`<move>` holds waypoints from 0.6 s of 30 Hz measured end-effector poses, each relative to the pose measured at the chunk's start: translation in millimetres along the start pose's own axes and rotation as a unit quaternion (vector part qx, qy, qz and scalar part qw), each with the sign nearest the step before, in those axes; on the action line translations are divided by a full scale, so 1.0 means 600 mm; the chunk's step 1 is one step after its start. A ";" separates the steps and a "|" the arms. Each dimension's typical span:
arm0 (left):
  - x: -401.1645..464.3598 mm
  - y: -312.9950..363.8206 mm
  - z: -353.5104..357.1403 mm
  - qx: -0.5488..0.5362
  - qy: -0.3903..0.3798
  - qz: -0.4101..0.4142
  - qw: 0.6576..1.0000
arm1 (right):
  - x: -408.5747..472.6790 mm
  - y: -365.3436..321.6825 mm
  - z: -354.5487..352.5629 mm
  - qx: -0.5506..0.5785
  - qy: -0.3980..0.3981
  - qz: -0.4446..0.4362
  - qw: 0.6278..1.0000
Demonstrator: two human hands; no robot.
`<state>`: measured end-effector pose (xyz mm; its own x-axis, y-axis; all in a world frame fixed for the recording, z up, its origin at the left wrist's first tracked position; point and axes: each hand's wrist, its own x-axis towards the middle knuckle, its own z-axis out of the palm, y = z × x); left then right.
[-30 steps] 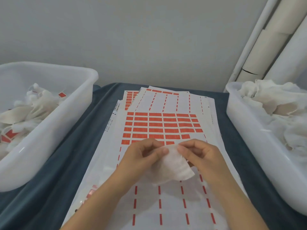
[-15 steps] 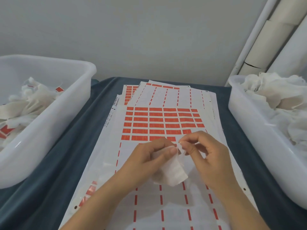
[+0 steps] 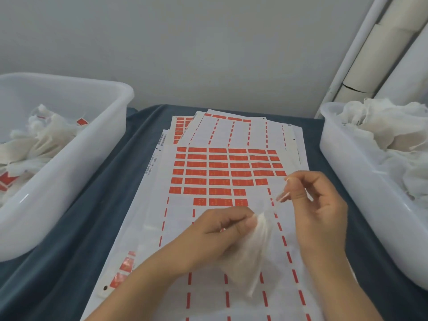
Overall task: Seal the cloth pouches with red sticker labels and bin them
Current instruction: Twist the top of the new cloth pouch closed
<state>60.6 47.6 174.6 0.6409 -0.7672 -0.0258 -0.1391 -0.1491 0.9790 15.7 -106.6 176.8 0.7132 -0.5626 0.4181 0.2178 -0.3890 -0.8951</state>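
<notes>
A small white cloth pouch (image 3: 251,258) hangs over the label sheets, gathered at its neck. My left hand (image 3: 222,235) pinches that neck between thumb and fingers. My right hand (image 3: 322,205) is up and to the right of it, fingertips pinched on the pouch's thin white drawstring (image 3: 281,195), which runs taut from the neck. Red sticker labels (image 3: 217,172) fill rows on the top sheet (image 3: 231,304) just beyond my hands. The left white bin (image 3: 76,158) holds pouches with red labels. The right white bin (image 3: 361,181) is piled with plain white pouches.
Several label sheets are stacked and fanned out on a dark blue cloth (image 3: 92,216) over the table. A few crumpled red stickers (image 3: 122,267) sit at the sheet's left edge. White pipes (image 3: 370,66) stand against the grey wall behind the right bin.
My right hand has pulled away up and to the right, drawing the string out. The pouch went from flat and spread to bunched at the neck under my left hand.
</notes>
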 end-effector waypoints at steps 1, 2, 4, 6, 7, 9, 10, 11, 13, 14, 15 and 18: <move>0.003 -0.002 0.002 0.030 0.042 0.005 0.999 | -0.001 -0.003 0.000 0.012 -0.002 -0.002 1.000; 0.006 -0.007 0.005 0.066 0.092 0.014 0.993 | -0.002 -0.006 -0.001 0.020 -0.002 -0.006 1.000; 0.009 -0.010 0.009 0.092 0.187 0.033 0.977 | -0.005 -0.011 -0.002 0.029 0.000 -0.012 1.000; 0.011 -0.015 0.007 0.020 0.181 0.038 0.983 | -0.007 -0.016 -0.005 0.040 -0.005 -0.017 0.999; 0.009 -0.014 0.007 -0.039 0.123 0.021 0.991 | -0.007 -0.018 -0.006 0.048 -0.013 -0.024 0.998; 0.006 -0.010 0.009 -0.135 -0.025 -0.053 0.989 | -0.011 -0.021 -0.005 0.049 -0.041 -0.051 0.997; 0.006 -0.011 0.010 -0.159 -0.073 -0.084 0.981 | -0.015 -0.023 -0.003 0.038 -0.061 -0.070 0.995; 0.008 -0.012 0.012 -0.180 -0.095 -0.101 0.974 | -0.019 -0.025 0.001 0.024 -0.084 -0.092 0.992; 0.013 -0.013 0.009 -0.244 -0.073 -0.102 0.962 | -0.029 -0.026 0.011 -0.017 -0.128 -0.150 0.980; 0.015 -0.012 0.006 -0.287 -0.046 -0.098 0.952 | -0.034 -0.026 0.015 -0.057 -0.134 -0.196 0.970; 0.016 -0.011 -0.001 -0.332 -0.013 -0.095 0.938 | -0.038 -0.024 0.020 -0.097 -0.133 -0.241 0.956; 0.013 -0.012 -0.028 -0.488 0.070 -0.078 0.867 | -0.044 -0.013 0.029 -0.140 -0.124 -0.296 0.937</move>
<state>79.6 53.2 170.7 0.6893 -0.6921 -0.2144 0.6179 0.4070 0.6727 6.8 -76.2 170.2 0.6634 -0.0140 0.7481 0.4658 -0.7747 -0.4276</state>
